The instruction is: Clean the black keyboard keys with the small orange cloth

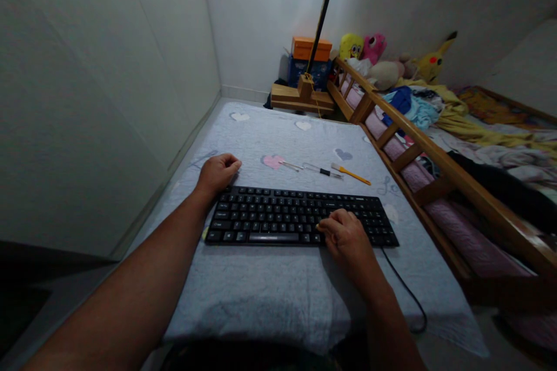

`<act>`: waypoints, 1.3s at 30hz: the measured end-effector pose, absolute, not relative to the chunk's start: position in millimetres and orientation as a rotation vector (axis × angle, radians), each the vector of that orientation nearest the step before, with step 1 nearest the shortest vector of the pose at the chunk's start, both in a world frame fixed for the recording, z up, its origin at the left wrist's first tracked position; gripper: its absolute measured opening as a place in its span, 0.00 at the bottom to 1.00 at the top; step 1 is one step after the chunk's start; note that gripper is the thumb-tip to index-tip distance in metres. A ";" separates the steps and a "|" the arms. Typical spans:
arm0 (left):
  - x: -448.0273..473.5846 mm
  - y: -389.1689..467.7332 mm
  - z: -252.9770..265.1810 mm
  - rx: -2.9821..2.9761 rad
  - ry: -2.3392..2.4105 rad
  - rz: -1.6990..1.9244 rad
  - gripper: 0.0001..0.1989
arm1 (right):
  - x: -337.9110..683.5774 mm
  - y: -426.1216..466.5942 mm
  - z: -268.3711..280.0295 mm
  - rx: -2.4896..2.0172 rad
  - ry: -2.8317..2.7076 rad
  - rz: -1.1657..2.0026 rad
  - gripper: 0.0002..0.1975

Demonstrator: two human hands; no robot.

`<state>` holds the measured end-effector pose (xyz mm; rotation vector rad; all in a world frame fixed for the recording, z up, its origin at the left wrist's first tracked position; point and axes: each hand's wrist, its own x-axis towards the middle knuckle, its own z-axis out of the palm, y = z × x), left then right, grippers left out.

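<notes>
We see the work centred on the black keyboard (282, 218), which lies flat on the cloth-covered tabletop (261, 295), and we judge it to be underway, with the right hand (346, 235) busy there. The keys (261, 208) we can make out sit in full rows, with no gap we can spot; those under the right hand are hidden, so how much is done and how much is left we cannot tell. Beyond the keyboard's far edge, out of our hands, lie some thin pale sticks (290, 166), a wire tool with a black grip (324, 172) and an orange-handled brush (351, 174). Our right fingers are pinched together over the keyboard, right of its middle and toward its near edge; whether they grip something small or touch a key, we cannot tell. Our left hand (220, 173) is at the keyboard's far left corner, its fingers curled into a loose fist with nothing showing in them. So the keyboard lies directly below the right fingers and just nearer to us than the left ones, its cable (404, 287) trailing from the near edge by its right end.
</notes>
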<state>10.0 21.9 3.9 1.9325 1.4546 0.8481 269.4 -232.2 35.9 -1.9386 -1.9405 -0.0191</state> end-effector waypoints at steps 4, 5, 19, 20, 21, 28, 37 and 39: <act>9.8 21.3 4.8 1.935 1.461 0.838 0.15 | 283.9 -237.8 33.3 -1.977 -1.928 -0.038 0.11; 9.8 21.0 5.3 1.937 1.462 0.836 0.15 | 287.1 -239.1 32.5 -1.984 -1.927 -0.040 0.12; 10.2 21.2 4.2 1.942 1.478 0.857 0.15 | 314.4 -249.8 31.3 -2.045 -1.900 -0.155 0.11; 10.0 21.5 3.5 1.944 1.477 0.861 0.15 | 312.6 -249.7 32.6 -2.038 -1.895 -0.161 0.10; 9.9 22.0 2.6 1.945 1.474 0.860 0.15 | 309.4 -249.2 33.9 -2.026 -1.891 -0.164 0.09; 9.4 23.2 -0.5 1.931 1.458 0.859 0.15 | 276.6 -239.5 36.2 -1.929 -1.919 -0.108 0.09; 9.5 23.5 -0.1 1.937 1.458 0.855 0.16 | 301.6 -247.7 35.0 -2.059 -1.912 -0.127 0.12; 9.8 22.7 1.6 1.940 1.456 0.852 0.16 | 300.8 -248.3 37.8 -2.062 -1.899 -0.122 0.11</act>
